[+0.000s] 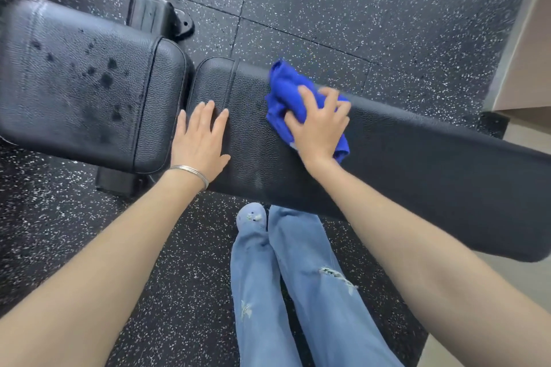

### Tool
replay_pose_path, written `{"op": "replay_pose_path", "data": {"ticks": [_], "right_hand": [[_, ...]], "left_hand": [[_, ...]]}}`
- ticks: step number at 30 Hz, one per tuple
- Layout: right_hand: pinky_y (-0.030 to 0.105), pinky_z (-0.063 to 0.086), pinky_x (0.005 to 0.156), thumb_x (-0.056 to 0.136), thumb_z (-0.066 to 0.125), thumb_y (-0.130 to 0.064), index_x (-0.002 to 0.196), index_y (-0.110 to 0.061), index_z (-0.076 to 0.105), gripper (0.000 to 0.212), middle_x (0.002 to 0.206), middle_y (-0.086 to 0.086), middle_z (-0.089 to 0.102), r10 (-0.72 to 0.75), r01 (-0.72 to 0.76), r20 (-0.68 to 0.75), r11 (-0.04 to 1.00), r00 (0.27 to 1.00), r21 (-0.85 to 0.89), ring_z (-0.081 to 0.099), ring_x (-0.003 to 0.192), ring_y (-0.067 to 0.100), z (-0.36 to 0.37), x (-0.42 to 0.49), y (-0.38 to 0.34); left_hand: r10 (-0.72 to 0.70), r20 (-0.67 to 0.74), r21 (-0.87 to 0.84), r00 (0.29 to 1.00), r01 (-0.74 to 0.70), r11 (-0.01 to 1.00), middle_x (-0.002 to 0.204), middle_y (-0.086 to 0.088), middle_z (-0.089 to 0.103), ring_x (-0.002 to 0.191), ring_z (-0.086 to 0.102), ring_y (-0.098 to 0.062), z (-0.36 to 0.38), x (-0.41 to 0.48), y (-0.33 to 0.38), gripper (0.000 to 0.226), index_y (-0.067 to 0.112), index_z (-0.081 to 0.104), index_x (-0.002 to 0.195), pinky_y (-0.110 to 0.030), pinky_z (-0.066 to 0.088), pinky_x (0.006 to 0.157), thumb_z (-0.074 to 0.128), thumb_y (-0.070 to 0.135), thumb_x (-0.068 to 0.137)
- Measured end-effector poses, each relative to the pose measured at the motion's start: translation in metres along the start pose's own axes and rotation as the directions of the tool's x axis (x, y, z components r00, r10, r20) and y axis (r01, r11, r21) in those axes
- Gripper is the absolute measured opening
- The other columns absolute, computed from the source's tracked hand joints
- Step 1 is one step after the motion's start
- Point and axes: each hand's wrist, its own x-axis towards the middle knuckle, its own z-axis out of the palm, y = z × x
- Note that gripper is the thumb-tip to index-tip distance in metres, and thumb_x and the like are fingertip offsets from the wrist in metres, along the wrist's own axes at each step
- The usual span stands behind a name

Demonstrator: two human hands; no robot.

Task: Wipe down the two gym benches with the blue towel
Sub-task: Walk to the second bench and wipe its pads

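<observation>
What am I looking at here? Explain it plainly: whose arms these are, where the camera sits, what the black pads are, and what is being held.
There is no machine here: a person works with bare hands, and the picture comes from a camera worn on their head, looking down. That is why you see two forearms reaching out and legs in jeans below. The black things are pads of a gym bench on a speckled floor: a wide pad on the left, marked with dark wet-looking spots, and a long pad on the right. The left hand, with a bracelet at the wrist, rests flat on the long pad near the gap. The right hand presses a bunched blue towel onto the same pad, fingers curled over it.
</observation>
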Motion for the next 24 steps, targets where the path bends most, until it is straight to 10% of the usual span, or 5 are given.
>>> {"op": "replay_pose_path", "data": {"ticks": [2, 6, 9, 13, 24], "right_hand": [[0.039, 0.042, 0.064, 0.062, 0.076, -0.036, 0.101, -0.027, 0.071, 0.040, 0.109, 0.009, 0.059, -0.386, 0.384, 0.067, 0.922, 0.920, 0.039, 0.052, 0.081, 0.035, -0.006, -0.029, 0.022], [0.038, 0.045, 0.063, 0.066, 0.074, -0.049, 0.102, -0.033, 0.070, 0.040, 0.103, 0.007, 0.067, -0.861, 0.888, 0.311, 0.450, 0.403, 0.095, 0.057, 0.075, 0.033, -0.023, -0.025, 0.074], [0.040, 0.046, 0.065, 0.063, 0.079, -0.043, 0.102, -0.030, 0.072, 0.042, 0.102, 0.010, 0.067, -0.736, 0.764, 0.268, 0.645, 0.622, 0.000, 0.057, 0.077, 0.035, -0.027, 0.006, 0.087], [0.042, 0.043, 0.073, 0.071, 0.071, -0.034, 0.106, -0.024, 0.070, 0.036, 0.112, 0.013, 0.060, -0.190, 0.197, 0.099, 0.978, 0.977, -0.070, 0.051, 0.089, 0.038, -0.024, 0.029, 0.076], [0.038, 0.037, 0.080, 0.082, 0.054, -0.050, 0.117, -0.032, 0.058, 0.039, 0.123, 0.003, 0.047, 0.274, -0.275, -0.021, 0.958, 0.961, -0.085, 0.040, 0.103, 0.032, 0.015, 0.034, -0.035]], "left_hand": [[-0.007, 0.016, 0.009, 1.000, 0.007, 1.000, 0.157, -0.012, 0.010, 0.146, 0.009, -0.026, -0.001, 0.000, 0.001, 0.090, 0.016, 0.012, 0.149, -0.048, 0.007, 0.118, 0.065, 0.042, 0.081], [-0.006, 0.042, 0.027, 0.999, 0.005, 1.000, 0.158, -0.010, 0.008, 0.146, 0.008, -0.025, -0.002, -0.003, -0.001, 0.093, 0.018, 0.009, 0.150, -0.049, 0.008, 0.118, 0.066, 0.042, 0.081], [0.000, 0.051, 0.027, 0.999, -0.002, 1.000, 0.158, -0.010, 0.009, 0.146, 0.009, -0.026, -0.005, 0.000, -0.002, 0.091, 0.018, 0.010, 0.149, -0.049, 0.007, 0.118, 0.066, 0.040, 0.081], [-0.016, 0.020, 0.000, 1.000, 0.016, 1.000, 0.156, -0.013, 0.014, 0.144, 0.013, -0.029, -0.001, 0.001, 0.001, 0.087, 0.016, 0.017, 0.148, -0.051, 0.008, 0.118, 0.067, 0.039, 0.080], [0.171, -0.042, -0.036, 0.984, -0.172, 0.984, 0.157, -0.008, 0.015, 0.144, 0.013, -0.027, 0.005, 0.001, -0.041, 0.082, 0.021, 0.017, 0.149, -0.055, 0.001, 0.117, 0.063, 0.038, 0.082]]}}
